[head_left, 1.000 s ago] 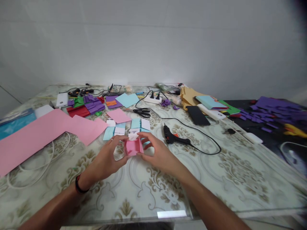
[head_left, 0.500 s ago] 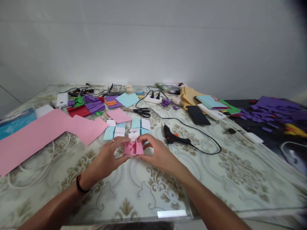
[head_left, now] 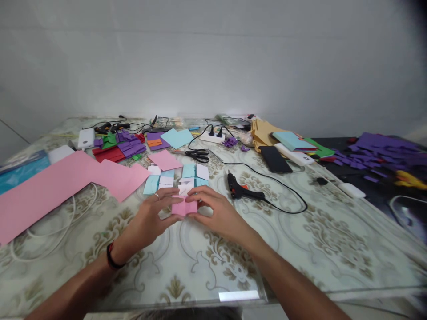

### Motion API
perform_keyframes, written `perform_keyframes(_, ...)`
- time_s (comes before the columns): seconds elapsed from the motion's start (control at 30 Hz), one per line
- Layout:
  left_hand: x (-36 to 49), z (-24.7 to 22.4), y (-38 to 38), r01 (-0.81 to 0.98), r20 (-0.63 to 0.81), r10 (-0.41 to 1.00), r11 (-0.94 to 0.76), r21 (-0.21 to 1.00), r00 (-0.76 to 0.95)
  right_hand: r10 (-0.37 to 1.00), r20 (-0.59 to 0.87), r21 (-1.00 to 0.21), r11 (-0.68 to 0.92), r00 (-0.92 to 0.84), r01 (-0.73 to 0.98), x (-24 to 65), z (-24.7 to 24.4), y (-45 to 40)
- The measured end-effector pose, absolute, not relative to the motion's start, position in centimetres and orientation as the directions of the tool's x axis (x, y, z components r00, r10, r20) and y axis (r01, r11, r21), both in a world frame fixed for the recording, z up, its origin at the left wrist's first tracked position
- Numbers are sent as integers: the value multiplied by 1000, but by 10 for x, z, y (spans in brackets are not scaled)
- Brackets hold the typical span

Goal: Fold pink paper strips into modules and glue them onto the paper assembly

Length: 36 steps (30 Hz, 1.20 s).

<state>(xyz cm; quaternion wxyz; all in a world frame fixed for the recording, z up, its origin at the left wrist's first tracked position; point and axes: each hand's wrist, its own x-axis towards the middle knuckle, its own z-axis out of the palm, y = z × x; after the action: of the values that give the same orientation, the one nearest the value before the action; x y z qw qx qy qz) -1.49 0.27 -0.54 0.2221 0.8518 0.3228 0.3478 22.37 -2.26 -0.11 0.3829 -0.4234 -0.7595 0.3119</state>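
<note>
A small folded piece of pink paper (head_left: 184,207) is pinched between both my hands, a crease down its middle. My left hand (head_left: 155,213) grips its left side with thumb and fingers closed on it. On the right side, my right hand (head_left: 218,211) holds it the same way. Just beyond my fingertips lie folded light-blue and white paper pieces (head_left: 201,172), partly hidden by the hands. Another such group of folded paper (head_left: 152,184) lies to the left, below a pink square (head_left: 166,160).
A black hot glue gun (head_left: 243,189) lies right of my hands, its cord looping across the table (head_left: 333,249). Black scissors (head_left: 198,155), a power strip (head_left: 212,137) and a phone (head_left: 275,159) lie farther back. Long pink paper sheets (head_left: 50,191) spread at left.
The pink paper has gone from standing partly open, with its inside showing, to folded flatter with its panels meeting at the middle. Both hands stay in nearly the same place.
</note>
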Motion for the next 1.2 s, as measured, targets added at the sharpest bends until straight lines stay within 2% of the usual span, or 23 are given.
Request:
perform_keyframes(0.13, -14, -2, 1, 358, 395, 757, -614, 704, 521, 912, 281, -869, 374, -301, 323, 221, 4, -25)
perform_keyframes(0.27, -13, 0, -2, 300, 229, 832, -418, 857, 505, 942, 217, -926, 282, -258, 250, 218, 7, -28)
perform_keyframes(0.37, -12, -1, -3, 260, 149, 845, -319, 912, 514, 956, 162, -965, 205, -244, 163, 217, 7, -29)
perform_keyframes(0.47, -12, 0, -3, 272, 143, 844, -320, 908, 518, 956, 129, -978, 167, -265, 126, 216, 7, -30)
perform_keyframes(0.67, -10, 10, -6, 346, 138, 848, -350, 870, 512, 951, 62, -961, 139, -303, 241, 215, 9, -31)
perform_keyframes(0.87, -11, 12, -8, 367, 155, 833, -391, 844, 531, 931, 49, -910, 191, -362, 368, 215, 9, -31)
perform_keyframes(1.07, -8, 10, -9, 353, 197, 810, -441, 825, 553, 923, 48, -909, 199, -381, 367, 213, 9, -32)
perform_keyframes(1.2, -7, 5, -9, 363, 141, 819, -392, 845, 556, 907, 88, -859, 278, -412, 429, 213, 7, -32)
